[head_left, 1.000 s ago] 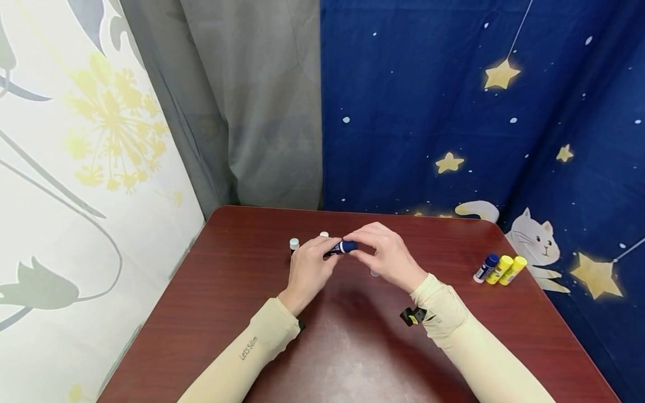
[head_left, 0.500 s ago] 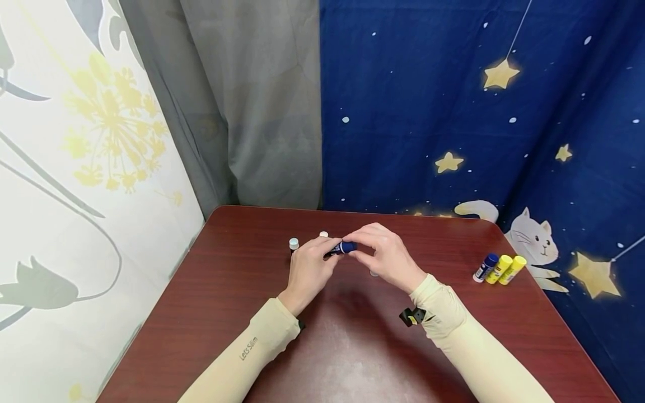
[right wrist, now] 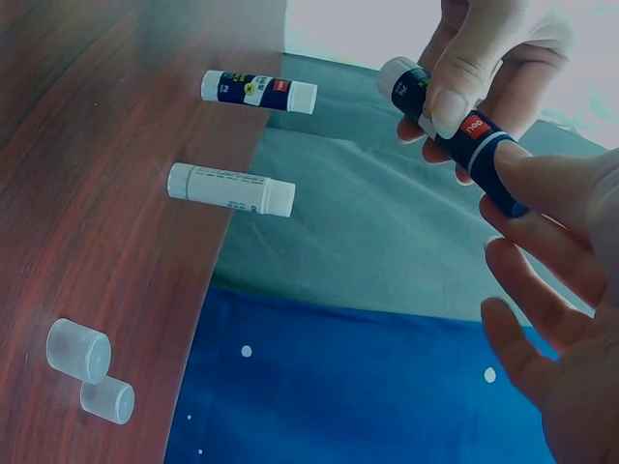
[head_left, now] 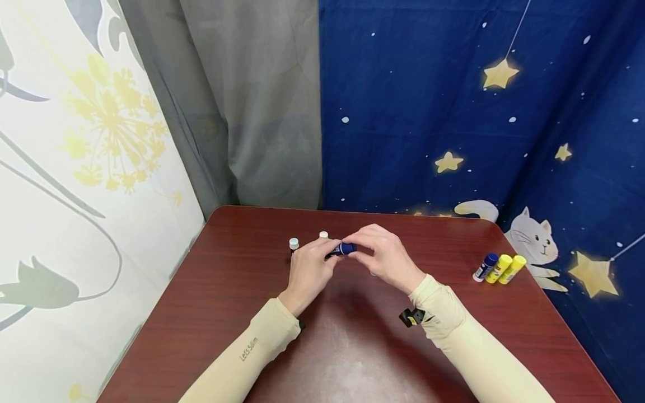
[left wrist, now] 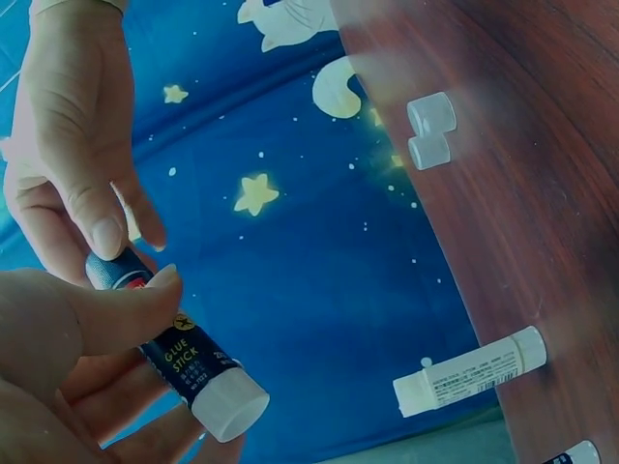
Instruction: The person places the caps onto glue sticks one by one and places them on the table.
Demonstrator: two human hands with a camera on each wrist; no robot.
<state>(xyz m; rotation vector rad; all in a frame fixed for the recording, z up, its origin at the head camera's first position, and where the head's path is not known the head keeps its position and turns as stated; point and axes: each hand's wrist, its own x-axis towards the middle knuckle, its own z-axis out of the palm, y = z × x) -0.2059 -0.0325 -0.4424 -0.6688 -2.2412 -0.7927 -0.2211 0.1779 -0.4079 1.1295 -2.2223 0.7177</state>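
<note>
A dark blue glue stick with a white end is held between both hands above the table. My left hand grips its labelled body, thumb on top, as the left wrist view shows. At the blue end opposite the white one, my right hand pinches it between thumb and fingertips; its other fingers are spread away in the right wrist view. Behind the hands stand a white glue stick and another blue one with white ends. Two translucent caps sit side by side on the table.
On the right of the brown table stand one blue glue stick and two yellow ones in a row. Grey and blue curtains hang beyond the table's far edge, and a pale patterned curtain hangs at the left.
The white band on the held glue stick, near my right fingertips, shows less than before. Both hands stay almost in place.
</note>
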